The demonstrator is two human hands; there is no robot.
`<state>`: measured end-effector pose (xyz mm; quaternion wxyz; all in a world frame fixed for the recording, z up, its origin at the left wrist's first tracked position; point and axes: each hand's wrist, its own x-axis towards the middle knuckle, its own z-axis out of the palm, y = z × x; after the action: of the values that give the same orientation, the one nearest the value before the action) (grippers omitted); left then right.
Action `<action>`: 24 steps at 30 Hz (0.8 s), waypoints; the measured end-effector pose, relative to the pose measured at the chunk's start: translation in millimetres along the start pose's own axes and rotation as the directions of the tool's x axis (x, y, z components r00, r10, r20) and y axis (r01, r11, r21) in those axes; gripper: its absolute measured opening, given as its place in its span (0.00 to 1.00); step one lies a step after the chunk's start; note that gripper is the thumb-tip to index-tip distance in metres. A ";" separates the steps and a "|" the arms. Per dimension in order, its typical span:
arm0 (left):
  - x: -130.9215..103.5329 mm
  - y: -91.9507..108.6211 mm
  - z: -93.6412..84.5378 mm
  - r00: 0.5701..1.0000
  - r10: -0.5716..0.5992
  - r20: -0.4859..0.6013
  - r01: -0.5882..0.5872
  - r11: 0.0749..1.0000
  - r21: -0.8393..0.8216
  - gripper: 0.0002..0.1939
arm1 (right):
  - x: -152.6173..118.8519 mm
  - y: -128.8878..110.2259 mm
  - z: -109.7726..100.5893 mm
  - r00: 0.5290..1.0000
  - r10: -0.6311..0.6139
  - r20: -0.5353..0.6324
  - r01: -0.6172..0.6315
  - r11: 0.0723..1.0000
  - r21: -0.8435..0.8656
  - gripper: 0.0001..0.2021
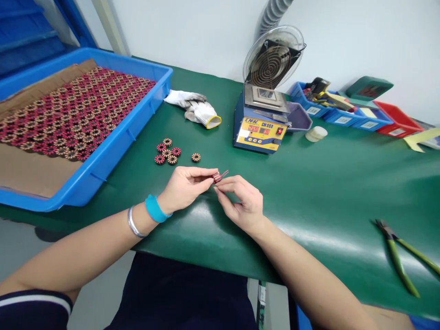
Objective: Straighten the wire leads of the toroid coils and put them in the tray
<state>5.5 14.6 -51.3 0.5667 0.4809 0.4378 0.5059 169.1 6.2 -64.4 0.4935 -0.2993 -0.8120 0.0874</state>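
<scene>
Between the thumb and fingers of my left hand (187,184) is a small motor stator (216,177) wound with red wire, its thin wire leads pointing up and to the right. My right hand (242,197) is closed in a pinch right beside the stator, fingertips at its lower right edge. Whatever lies between those fingertips is too small to make out. A cluster of similar stators (167,153), red and copper coloured, lies on the green table beyond my left hand, and a single copper stator (195,157) lies just right of them.
A blue tray (127,137) at the left holds rows of stators on cardboard. White gloves (195,106) lie behind the cluster. A solder pot (261,119) stands at the back, with parts bins (338,115) to its right. Green-handled cutters (395,256) lie at the right.
</scene>
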 end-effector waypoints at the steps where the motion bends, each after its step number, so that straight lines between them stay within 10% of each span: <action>1: -0.1 0.2 -0.1 1.000 0.001 -0.001 -0.001 1.000 0.001 0.13 | 0.1 -0.5 0.1 1.000 0.000 -0.013 0.000 1.000 -0.001 0.06; 24: -3.1 -5.4 1.4 0.997 -0.015 0.070 0.015 1.000 0.002 0.14 | 5.4 -3.3 -2.0 0.952 0.305 -0.027 -0.299 0.945 0.128 0.07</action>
<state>7.4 11.3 -56.4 0.5851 0.4954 0.4218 0.4841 167.7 6.4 -57.9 0.5105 -0.3912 -0.7378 0.2048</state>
